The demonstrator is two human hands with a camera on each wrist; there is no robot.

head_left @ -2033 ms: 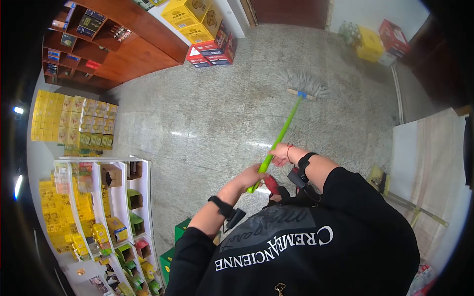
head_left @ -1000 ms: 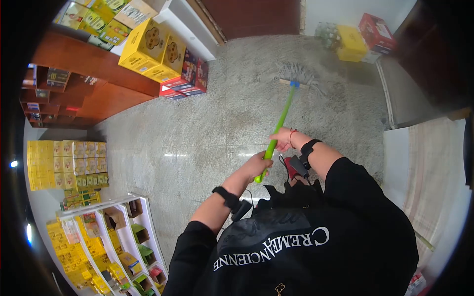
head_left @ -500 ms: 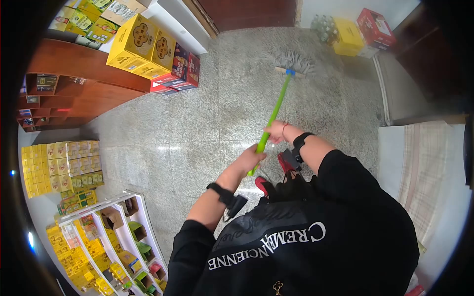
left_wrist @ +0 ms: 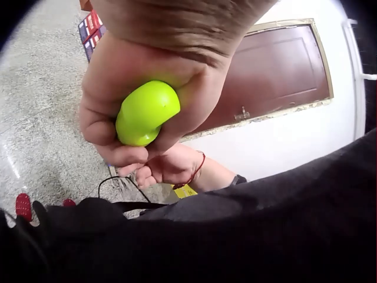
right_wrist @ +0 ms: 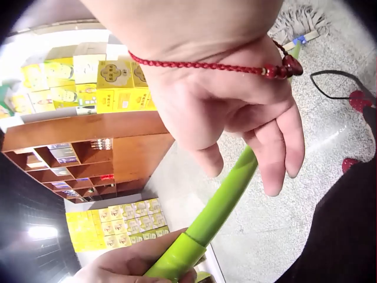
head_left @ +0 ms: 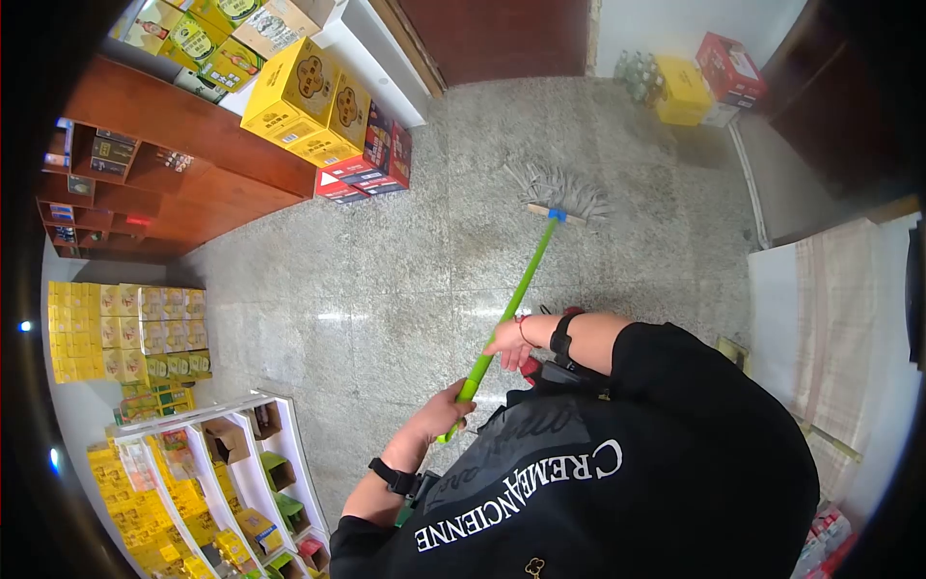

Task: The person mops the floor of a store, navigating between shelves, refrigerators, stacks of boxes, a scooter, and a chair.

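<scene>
The mop handle [head_left: 526,280], slanting forward-right to the mop head [head_left: 571,193] on the floor [head_left: 376,270], is clasped near its butt by the left hand [head_left: 441,412] and loosely held nearer the head by the right hand [head_left: 511,340].

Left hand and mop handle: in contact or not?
Touching. The left wrist view shows it: the left hand's fingers curl round the rounded end of the green mop handle, which lies against the palm.

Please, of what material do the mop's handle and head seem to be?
Handle: probably smooth, glossy green plastic or coated metal, by the sheen on its rounded end. Head: likely cotton or synthetic yarn, matte grey, splaying in loose strands.
</scene>
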